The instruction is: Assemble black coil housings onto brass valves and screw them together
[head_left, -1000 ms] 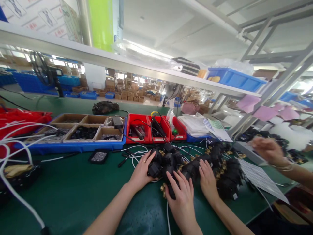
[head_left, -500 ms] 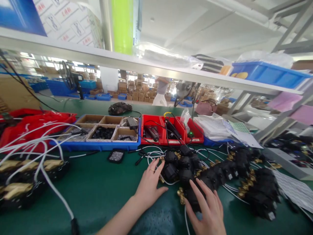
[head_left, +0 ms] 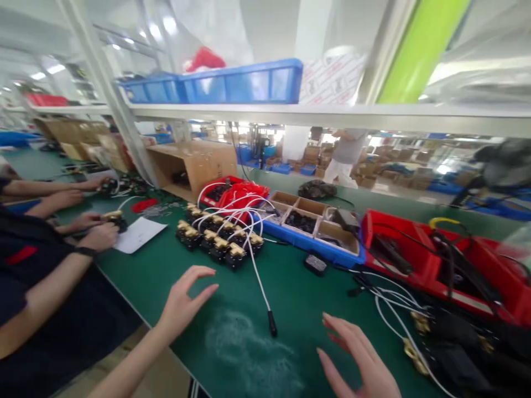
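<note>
The left hand (head_left: 185, 301) hovers over the tabletop (head_left: 145, 271), thumb and fingers parted, holding nothing, in front of the blue tray (head_left: 309, 244) and off to its left. The right hand (head_left: 360, 359), well in front of the tray's right end, is loosely curved, open and empty too. Between them, in front of the tray, lies a black plug (head_left: 271, 323) on a white cable (head_left: 259, 276). That cable runs back to the brass-topped black units (head_left: 219, 243), rowed just left of the tray and nearest the left hand. Right of the tray are red bins (head_left: 456, 296), with dark housings (head_left: 460, 354) in front. Snagging looks the likeliest trouble: more cables loop loosely across the units, so a finger hooking one could drag several askew. Far left of the tray, a co-worker's hand (head_left: 98, 236) is beside a white sheet (head_left: 139, 235); units pushed that way could crowd it.
</note>
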